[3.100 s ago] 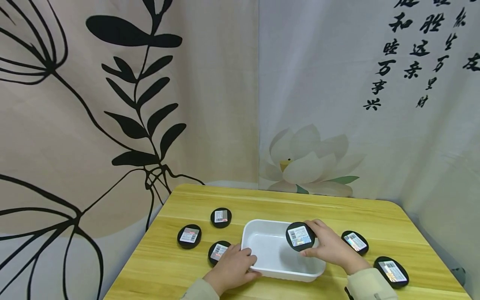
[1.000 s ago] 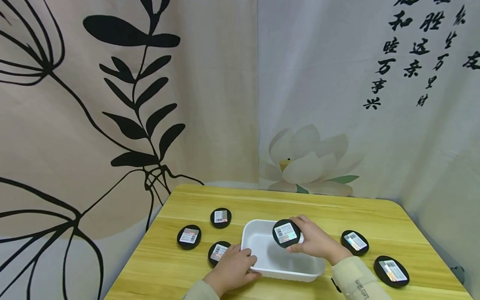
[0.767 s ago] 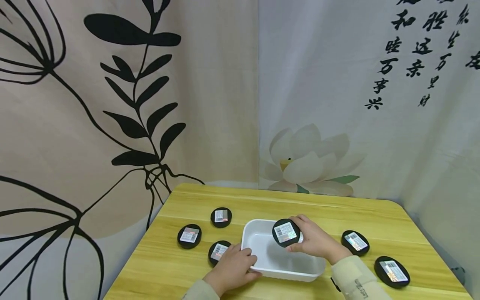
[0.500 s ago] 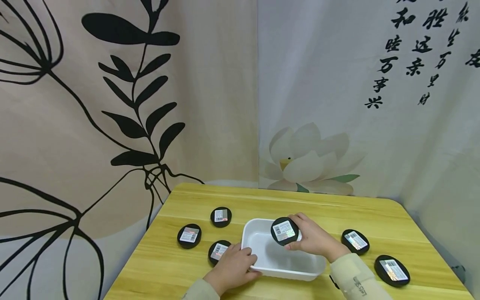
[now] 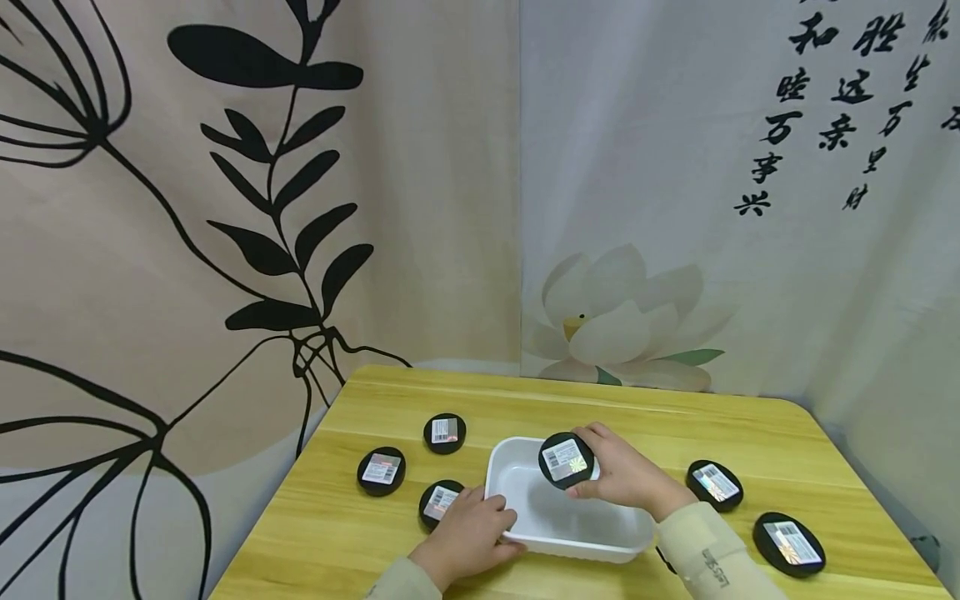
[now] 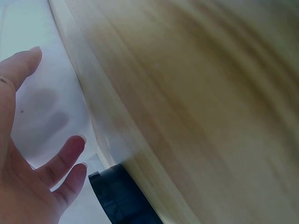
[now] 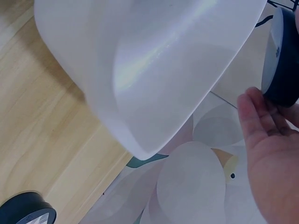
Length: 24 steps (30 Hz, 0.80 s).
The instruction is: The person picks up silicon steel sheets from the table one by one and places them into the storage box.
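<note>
My right hand (image 5: pixel 628 473) pinches a black round puck (image 5: pixel 566 461) by its edge, over the white plastic box (image 5: pixel 573 546). A white barcode label covers the face of the puck turned up to the head camera. In the right wrist view the same black puck (image 7: pixel 285 60) shows its thick dark side, with fingertips under it. My left hand (image 5: pixel 471 537) holds the left front corner of the box, fingers over the rim and thumb at the front wall. Close beside that hand lies another black puck (image 5: pixel 437 505), partly hidden by it.
On the wooden table (image 5: pixel 322 533) lie more labelled black pucks: one puck (image 5: pixel 381 472) at the left, one puck (image 5: pixel 445 433) farther back, and two to the right of the box, a far puck (image 5: pixel 715 485) and a nearer puck (image 5: pixel 789 544). A printed curtain (image 5: pixel 450 208) hangs behind.
Over three seconds my right hand has carried the puck leftward across the box, only slightly in the last second. My left hand stays on the box corner.
</note>
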Motion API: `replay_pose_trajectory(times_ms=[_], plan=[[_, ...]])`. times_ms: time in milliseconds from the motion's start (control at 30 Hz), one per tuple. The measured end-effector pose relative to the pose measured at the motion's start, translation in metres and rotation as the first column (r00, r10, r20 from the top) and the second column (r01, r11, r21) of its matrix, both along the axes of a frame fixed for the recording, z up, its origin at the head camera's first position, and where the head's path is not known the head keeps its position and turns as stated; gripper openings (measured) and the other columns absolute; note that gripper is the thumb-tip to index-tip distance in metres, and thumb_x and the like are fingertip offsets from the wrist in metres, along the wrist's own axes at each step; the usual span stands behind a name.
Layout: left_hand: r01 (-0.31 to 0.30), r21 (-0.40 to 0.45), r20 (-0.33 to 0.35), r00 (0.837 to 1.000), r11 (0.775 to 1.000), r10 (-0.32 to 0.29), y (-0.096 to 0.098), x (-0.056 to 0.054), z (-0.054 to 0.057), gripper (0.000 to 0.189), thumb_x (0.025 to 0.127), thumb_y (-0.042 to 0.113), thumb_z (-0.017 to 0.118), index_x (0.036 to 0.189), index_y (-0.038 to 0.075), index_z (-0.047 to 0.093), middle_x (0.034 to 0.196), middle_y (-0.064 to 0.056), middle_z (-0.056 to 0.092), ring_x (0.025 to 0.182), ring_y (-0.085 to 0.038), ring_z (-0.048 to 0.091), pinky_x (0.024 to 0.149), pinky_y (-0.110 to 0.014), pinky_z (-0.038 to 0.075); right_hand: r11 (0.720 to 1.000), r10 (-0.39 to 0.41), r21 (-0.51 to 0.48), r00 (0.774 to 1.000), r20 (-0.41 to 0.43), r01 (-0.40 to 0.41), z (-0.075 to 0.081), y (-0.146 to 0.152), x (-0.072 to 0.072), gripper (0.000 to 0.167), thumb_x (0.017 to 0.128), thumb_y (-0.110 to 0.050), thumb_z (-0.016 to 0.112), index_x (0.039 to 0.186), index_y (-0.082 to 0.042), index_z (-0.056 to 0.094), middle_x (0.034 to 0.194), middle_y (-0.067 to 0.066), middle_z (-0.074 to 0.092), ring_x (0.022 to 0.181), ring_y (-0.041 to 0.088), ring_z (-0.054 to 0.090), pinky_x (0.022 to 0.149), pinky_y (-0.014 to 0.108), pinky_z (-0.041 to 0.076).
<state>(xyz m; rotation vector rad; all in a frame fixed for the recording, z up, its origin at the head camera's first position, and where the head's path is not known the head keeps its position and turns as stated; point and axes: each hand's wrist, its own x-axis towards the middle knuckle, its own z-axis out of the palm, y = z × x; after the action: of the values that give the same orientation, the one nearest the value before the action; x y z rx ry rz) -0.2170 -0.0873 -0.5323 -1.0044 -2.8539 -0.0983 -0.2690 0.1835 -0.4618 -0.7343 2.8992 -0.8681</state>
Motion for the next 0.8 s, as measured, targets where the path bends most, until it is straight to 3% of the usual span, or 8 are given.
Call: replay_pose_trajectory(times_ms=[300, 800], plan=[[0.012, 0.012, -0.042, 0.999, 1.000, -0.011, -0.0011, 0.0000, -0.0031, 0.035, 0.089, 0.064, 0.062, 0.081, 0.030, 0.060, 0.085, 0.012, 0.057, 0.086, -0.016, 0.054, 0.085, -0.035, 0.047, 1.000, 0.019, 0.022, 1.000, 0.012, -0.019, 0.0001, -0.0032, -0.0047, 0.087, 0.069, -0.032, 0.093, 0.138, 0.001, 0.053, 0.126, 0.009, 0.058, 0.109, 0.022, 0.059, 0.099, 0.050, 0.050], [0.016, 0.015, -0.034, 0.999, 1.000, -0.015, -0.0003, -0.0019, -0.0047, 0.035, 0.090, 0.064, 0.062, 0.080, 0.030, 0.059, 0.084, 0.013, 0.055, 0.082, -0.015, 0.050, 0.084, -0.035, 0.046, 0.998, 0.051, 0.045, 0.999, 0.000, -0.051, -0.0055, -0.0062, -0.0095, 0.087, 0.068, -0.031, 0.093, 0.137, 0.002, 0.053, 0.124, 0.009, 0.059, 0.108, 0.021, 0.060, 0.097, 0.049, 0.051]])
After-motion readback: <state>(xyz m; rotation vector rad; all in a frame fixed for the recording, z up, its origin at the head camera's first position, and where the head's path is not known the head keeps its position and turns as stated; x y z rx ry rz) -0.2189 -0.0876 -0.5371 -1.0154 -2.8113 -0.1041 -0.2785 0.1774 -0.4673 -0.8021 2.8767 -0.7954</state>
